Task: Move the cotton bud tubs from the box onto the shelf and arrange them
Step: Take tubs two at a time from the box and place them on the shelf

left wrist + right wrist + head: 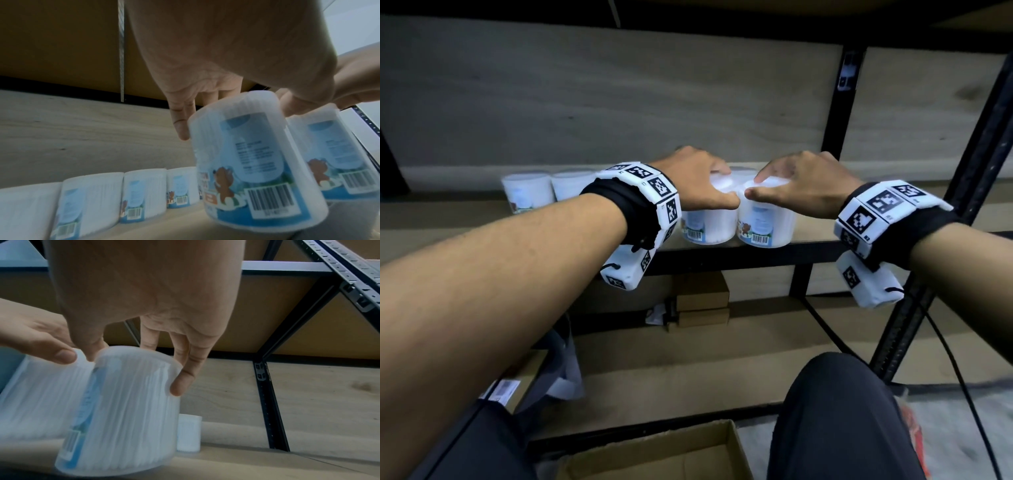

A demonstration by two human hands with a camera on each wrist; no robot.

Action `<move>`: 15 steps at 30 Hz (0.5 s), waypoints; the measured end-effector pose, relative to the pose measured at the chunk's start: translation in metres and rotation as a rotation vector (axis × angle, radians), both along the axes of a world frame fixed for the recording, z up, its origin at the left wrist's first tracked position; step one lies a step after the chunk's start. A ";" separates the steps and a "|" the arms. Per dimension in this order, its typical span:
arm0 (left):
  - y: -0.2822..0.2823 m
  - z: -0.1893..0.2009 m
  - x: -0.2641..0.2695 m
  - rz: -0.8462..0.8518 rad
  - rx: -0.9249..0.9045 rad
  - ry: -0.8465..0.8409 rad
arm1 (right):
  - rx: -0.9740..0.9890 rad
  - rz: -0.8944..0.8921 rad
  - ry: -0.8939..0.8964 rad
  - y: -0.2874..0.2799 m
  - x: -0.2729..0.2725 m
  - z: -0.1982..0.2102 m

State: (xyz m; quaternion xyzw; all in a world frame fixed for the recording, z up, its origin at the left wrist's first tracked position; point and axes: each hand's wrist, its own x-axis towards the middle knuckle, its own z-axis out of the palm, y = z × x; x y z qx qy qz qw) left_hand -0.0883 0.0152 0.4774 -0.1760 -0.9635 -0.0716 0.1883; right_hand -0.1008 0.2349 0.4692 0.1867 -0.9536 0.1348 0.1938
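In the head view, two cotton bud tubs are seen side by side at the front edge of the shelf (722, 255), in the middle of the frame. The left tub (709, 224) is gripped from above by the left hand (697, 181), thumb at the near rim and fingers curled over the lid. The right tub (765, 224) is gripped the same way by the right hand (804, 185). The two thumbs nearly meet between the lids. Each tub is a translucent white cylinder with a blue label, a cartoon bear and a barcode near its base. More tubs (527, 192) are stood in a row at the left of the shelf, further back. An open cardboard box (654, 455) is seen at the bottom centre.

In the left wrist view, the left tub (252, 162) fills the right centre, tilted, with the left hand's fingers (180, 120) laid on its far side and the thumb at its upper right. The right tub (337, 155) is touching it at the right edge. A row of tubs (144, 196) runs along the lower left.

In the right wrist view, the right tub (123, 410) is shown at the lower left, packed with upright white sticks, blurred, and pinched at its lid by the right hand's fingers (183, 381). The left tub (41, 395) is pressed against it.
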 end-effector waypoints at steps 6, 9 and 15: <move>0.006 -0.002 -0.026 0.007 -0.006 -0.050 | 0.022 -0.041 0.000 0.002 -0.022 -0.002; 0.008 -0.009 -0.037 -0.011 0.000 -0.065 | 0.040 -0.040 -0.020 0.003 -0.030 -0.006; 0.006 -0.023 -0.049 -0.080 0.107 -0.086 | -0.012 -0.016 -0.032 0.011 -0.039 -0.017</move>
